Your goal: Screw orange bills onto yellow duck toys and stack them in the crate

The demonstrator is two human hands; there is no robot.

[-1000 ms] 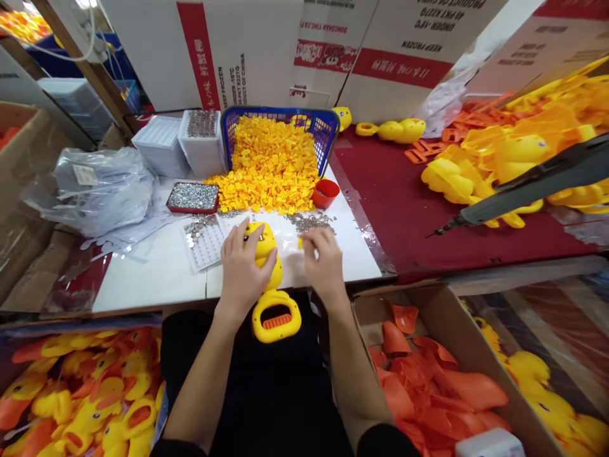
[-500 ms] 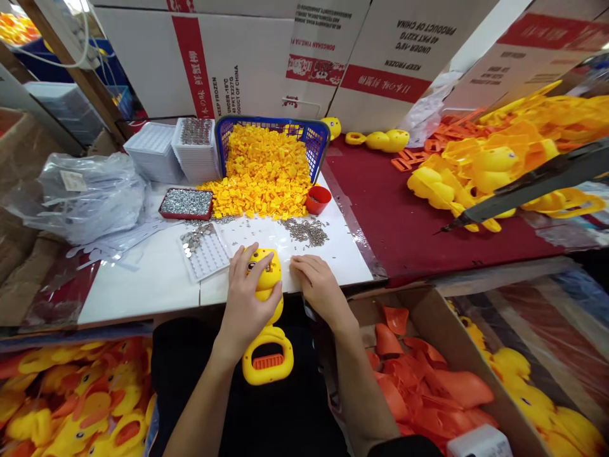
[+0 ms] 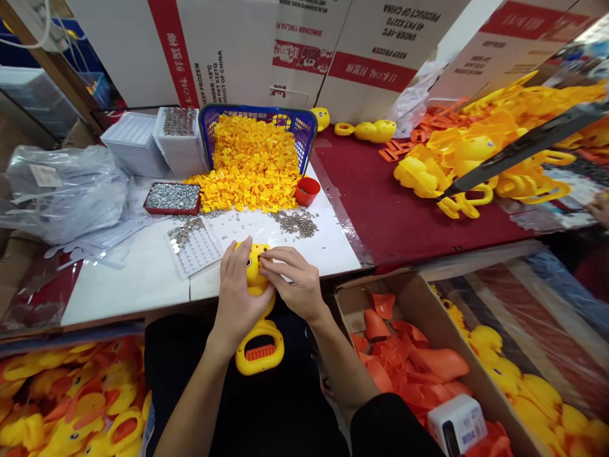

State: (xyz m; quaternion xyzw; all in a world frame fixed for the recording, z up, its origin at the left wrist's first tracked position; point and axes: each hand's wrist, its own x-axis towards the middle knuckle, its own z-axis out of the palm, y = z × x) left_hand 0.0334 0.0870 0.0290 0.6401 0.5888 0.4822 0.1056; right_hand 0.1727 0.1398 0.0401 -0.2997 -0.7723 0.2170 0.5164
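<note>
A yellow plastic duck toy [image 3: 257,328] with a looped handle and an orange grip is held at the table's front edge, its head at the top. My left hand [image 3: 238,295] is wrapped round the head and body from the left. The fingertips of my right hand [image 3: 295,282] are pinched together at the right side of the duck's head; whatever they hold is too small to make out. Just beyond lie a white tray of metal discs [image 3: 194,246] and a loose pile of small metal screws [image 3: 295,223].
A blue basket [image 3: 307,130] spills small yellow parts. Beside it stand a red cup [image 3: 307,192], a red tray of metal pieces [image 3: 172,198] and stacked white trays [image 3: 134,143]. A dark tool [image 3: 523,147] hangs at right. A carton [image 3: 409,292] holds orange parts.
My right hand has moved left from the table by the screws to the duck's head. The left hand still holds the duck. The whole view has shifted slightly.
</note>
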